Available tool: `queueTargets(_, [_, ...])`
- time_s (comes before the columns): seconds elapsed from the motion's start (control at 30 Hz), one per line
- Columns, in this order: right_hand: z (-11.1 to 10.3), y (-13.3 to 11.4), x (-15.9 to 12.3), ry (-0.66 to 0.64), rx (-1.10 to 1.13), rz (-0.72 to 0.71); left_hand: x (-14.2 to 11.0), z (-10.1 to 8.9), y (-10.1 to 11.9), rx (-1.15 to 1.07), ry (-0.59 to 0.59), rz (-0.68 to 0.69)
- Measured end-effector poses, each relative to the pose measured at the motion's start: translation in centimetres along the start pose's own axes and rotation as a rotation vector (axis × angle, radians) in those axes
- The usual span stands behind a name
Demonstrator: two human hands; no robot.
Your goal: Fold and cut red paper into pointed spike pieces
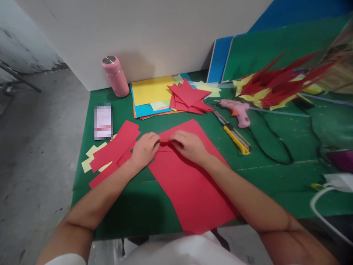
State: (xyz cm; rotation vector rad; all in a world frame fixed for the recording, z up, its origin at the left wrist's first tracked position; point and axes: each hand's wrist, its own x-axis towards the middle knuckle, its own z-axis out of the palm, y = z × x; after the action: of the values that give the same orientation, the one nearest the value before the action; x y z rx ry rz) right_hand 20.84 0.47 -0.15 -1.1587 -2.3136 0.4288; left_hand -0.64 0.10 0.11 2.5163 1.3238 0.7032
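Observation:
My left hand (145,148) and my right hand (188,145) face each other over a large red paper sheet (190,187). Between them they pinch a small red paper strip (164,141), its edge lifted in a fold. Both sets of fingers are closed on it, and the fingertips are partly hidden. Red paper pieces (116,147) lie to the left of my left hand, over several pale yellow slips (87,165). Behind my hands, pointed red paper cutouts (189,95) rest on a stack of coloured paper (150,91).
A pink bottle (116,76) stands at the back left, with a blurred-out phone-like object (103,122) in front. To the right lie a yellow utility knife (234,137), a pink glue gun (237,112) with a black cord, and a red-yellow paper flame (271,86). A white cable (321,200) crosses the right edge.

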Motion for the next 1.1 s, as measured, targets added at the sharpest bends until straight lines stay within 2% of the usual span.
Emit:
queueTargets(0.3, [-0.4, -0.2, -0.4, -0.073, -0.323, -0.144, 0.2, -0.3, -0.1, 0.072, -0.099, 0.068])
queueTargets(0.7, [-1.1, 0.3, -0.3, -0.145, -0.281, -0.192, -0.6, -0.6, 0.9, 0.268, -0.119, 0.099])
queueTargets(1.1, [-1.0, 0.3, -0.2, -0.161, -0.277, -0.16, -0.8, -0.5, 0.7, 0.304, -0.142, 0.065])
